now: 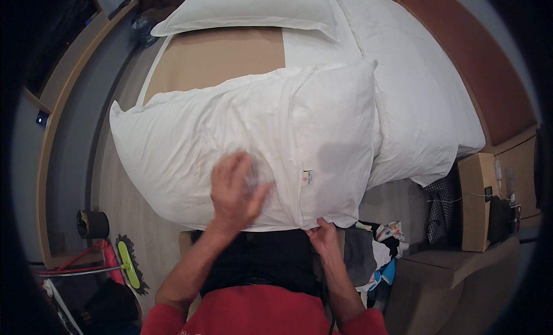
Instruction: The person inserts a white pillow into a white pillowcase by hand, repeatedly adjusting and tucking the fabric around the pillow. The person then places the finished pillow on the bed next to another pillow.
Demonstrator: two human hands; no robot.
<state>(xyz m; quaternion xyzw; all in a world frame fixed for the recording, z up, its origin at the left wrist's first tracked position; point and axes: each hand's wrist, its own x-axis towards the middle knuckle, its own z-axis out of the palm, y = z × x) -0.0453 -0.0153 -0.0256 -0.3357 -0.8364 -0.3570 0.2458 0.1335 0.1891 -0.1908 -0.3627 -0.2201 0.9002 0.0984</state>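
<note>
A large white pillow in a wrinkled pillowcase (259, 114) lies across the near side of the bed, its near edge against my lap. A seam and overlapping flap run across its right part, with a small printed tag (306, 177) on the seam. My left hand (235, 192) is over the middle of the pillowcase, motion-blurred, fingers apart and holding nothing; whether it touches the cloth I cannot tell. At the near edge, right of the seam, my right hand (324, 236) pinches the pillowcase hem between thumb and fingers.
Beyond are another white pillow (259, 9), a tan bed surface (224, 54) and white bedding (410, 97) along the headboard (471, 63). A green broom head (128, 261) and a dark bin (93, 224) stand left. Clothes (380, 257) and an armchair (453, 283) are at right.
</note>
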